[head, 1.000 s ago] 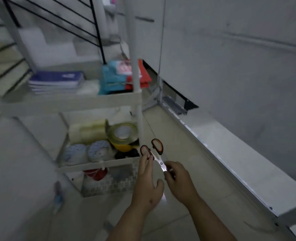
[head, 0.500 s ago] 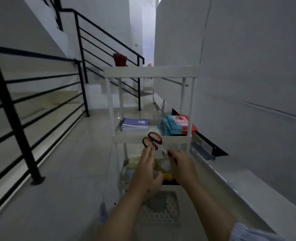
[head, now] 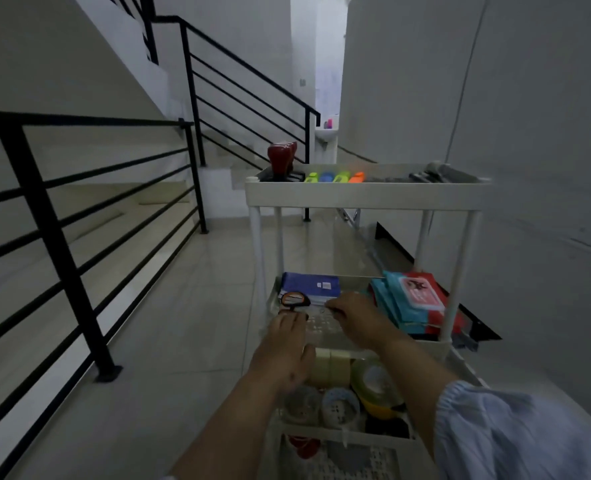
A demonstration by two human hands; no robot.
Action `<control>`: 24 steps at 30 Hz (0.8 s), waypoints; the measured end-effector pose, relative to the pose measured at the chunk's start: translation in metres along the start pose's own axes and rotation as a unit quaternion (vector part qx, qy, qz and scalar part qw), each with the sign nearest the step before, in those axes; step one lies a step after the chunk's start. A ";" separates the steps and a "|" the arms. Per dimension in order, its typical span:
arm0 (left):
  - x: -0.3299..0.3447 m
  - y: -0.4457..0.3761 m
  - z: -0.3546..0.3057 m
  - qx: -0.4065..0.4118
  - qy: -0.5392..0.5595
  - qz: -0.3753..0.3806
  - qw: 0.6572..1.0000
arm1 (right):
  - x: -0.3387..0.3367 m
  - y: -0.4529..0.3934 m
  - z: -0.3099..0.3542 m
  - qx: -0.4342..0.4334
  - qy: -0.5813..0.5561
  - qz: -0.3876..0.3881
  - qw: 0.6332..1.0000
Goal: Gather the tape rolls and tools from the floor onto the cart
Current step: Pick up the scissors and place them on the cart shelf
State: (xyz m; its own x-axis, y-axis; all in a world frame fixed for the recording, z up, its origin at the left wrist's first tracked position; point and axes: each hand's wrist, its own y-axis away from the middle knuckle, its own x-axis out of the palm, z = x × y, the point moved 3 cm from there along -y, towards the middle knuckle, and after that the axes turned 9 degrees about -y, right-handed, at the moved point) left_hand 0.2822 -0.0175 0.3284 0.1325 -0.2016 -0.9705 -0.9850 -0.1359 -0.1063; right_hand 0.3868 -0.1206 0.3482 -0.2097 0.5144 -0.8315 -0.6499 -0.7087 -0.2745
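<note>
Middle shelf (head: 325, 327) | we lay scissors (head: 296, 301) flat, clear of notebooks at 12 o'clock | right hand (head: 358, 320) fingers pinch blades, left hand (head: 283, 344) fingers loose at handles

A home hallway at the foot of a staircase.
Black stair railing (head: 79, 237), tiled floor (head: 190, 323), plain white walls (head: 529, 133), and a small washbasin (head: 326, 134) behind show it.

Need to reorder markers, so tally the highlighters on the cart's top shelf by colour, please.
Yellow highlighter: 1
Blue highlighter: 1
Green highlighter: 1
Orange highlighter: 1
Total: 4
</note>
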 end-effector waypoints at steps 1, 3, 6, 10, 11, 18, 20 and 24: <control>0.004 -0.006 0.004 -0.011 0.000 0.009 1.000 | 0.005 -0.007 -0.005 0.006 0.000 0.027 1.000; 0.012 -0.016 0.009 -0.025 -0.031 0.007 0.999 | 0.012 -0.017 -0.013 0.018 -0.005 0.079 0.997; 0.020 -0.020 0.008 -0.018 -0.088 -0.006 0.996 | 0.020 -0.027 -0.018 0.023 -0.018 0.141 0.990; 0.019 -0.019 0.005 -0.028 -0.101 -0.037 0.994 | 0.021 -0.036 -0.018 0.020 -0.015 0.169 0.985; 0.019 -0.018 0.007 -0.043 -0.101 -0.051 0.993 | 0.021 -0.037 -0.019 0.018 -0.014 0.170 0.985; 0.029 0.006 0.017 -0.033 -0.019 -0.116 0.993 | 0.025 -0.033 -0.020 0.014 -0.002 0.092 0.996; 0.032 0.018 0.025 -0.055 -0.005 -0.121 0.991 | 0.021 -0.029 -0.011 -0.017 -0.034 0.009 0.999; 0.042 0.053 0.047 -0.113 -0.002 -0.141 0.984 | 0.022 -0.010 0.026 -0.077 -0.116 -0.074 0.987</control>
State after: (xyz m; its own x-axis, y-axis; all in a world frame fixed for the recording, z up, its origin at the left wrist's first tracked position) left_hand 0.2307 0.0129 0.2721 0.3956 -0.1204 -0.9105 -0.8596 -0.3976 -0.3209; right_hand 0.3694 -0.0898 0.3457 -0.2944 0.7023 -0.6481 -0.5708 -0.6732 -0.4702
